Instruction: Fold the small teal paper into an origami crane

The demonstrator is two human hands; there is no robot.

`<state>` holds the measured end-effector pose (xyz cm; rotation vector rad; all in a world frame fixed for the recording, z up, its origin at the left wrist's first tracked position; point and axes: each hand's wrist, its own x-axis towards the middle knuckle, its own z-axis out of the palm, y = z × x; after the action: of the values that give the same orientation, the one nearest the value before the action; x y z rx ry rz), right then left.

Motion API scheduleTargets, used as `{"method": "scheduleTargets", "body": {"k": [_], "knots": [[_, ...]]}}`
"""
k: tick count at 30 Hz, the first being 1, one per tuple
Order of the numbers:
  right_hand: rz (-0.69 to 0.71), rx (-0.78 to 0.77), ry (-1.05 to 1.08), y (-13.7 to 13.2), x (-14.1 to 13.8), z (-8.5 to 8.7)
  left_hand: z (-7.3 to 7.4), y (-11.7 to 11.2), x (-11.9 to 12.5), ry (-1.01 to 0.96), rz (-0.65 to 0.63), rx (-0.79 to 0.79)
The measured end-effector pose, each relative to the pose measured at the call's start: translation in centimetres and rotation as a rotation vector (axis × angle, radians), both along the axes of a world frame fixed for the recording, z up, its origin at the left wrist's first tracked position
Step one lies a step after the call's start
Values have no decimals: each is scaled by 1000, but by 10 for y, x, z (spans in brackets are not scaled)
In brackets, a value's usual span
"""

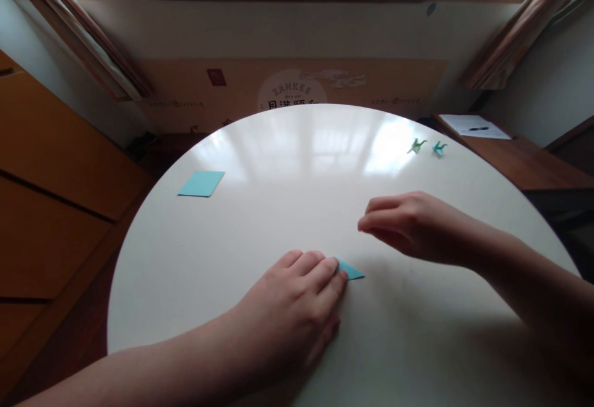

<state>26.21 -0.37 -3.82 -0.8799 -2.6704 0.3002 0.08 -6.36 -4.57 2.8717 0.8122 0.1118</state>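
Observation:
My left hand (304, 295) lies on the white round table (278, 221), its fingers close together and pressing down a folded piece of light blue origami paper (352, 271). Only one pointed corner of that paper shows, to the right of the fingertips; the rest is hidden under the hand. Off to the right, my right hand (406, 221) hovers above the tabletop, apart from the paper. Its fingers are curled and closed, with nothing visible in them.
A light blue square sheet or stack of paper (202, 183) lies at the table's left. Toward the back right stand a green folded paper crane (416, 145) and a blue one (439, 148). Beyond the right edge, a brown desk (547, 159) bears white paper (473, 126) and a pen (479, 128).

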Motion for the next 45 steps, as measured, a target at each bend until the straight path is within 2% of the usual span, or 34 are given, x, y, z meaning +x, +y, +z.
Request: {"method": "scheduleTargets", "body": {"k": [3,6,7,9,13,16,19,24,30,33,36,39,45], "knots": [[-170,-122,348,25,2,-22,1,3,1,-10,8,-33],[-399,-417,654,39,1,-41,-4,6,2,-58,17,-29],[-439,-446,703,41,1,-44,-5,7,2,-76,27,-16],[-471,-494,753,43,1,-46,-7,8,3,-105,17,4],[-499,-594,827,40,4,-40,-5,9,5,-174,94,-18],[-521,-672,849,42,6,-35,3,14,7,-172,151,-87],[-537,-726,878,48,7,-33,16,22,13,-38,106,-149],[-597,-720,959,56,5,-39,38,31,26,55,-5,-134],[-559,-666,1032,52,5,-45,48,35,34,91,-47,-142],[-535,-644,1058,49,7,-43,47,40,25,59,-58,-191],[-536,-632,1041,44,9,-40,43,50,10,-62,-23,-269],[-575,-616,963,39,11,-37,38,59,0,-104,33,-249],[-672,-421,858,41,22,-35,30,60,6,-78,-7,-208]]}}
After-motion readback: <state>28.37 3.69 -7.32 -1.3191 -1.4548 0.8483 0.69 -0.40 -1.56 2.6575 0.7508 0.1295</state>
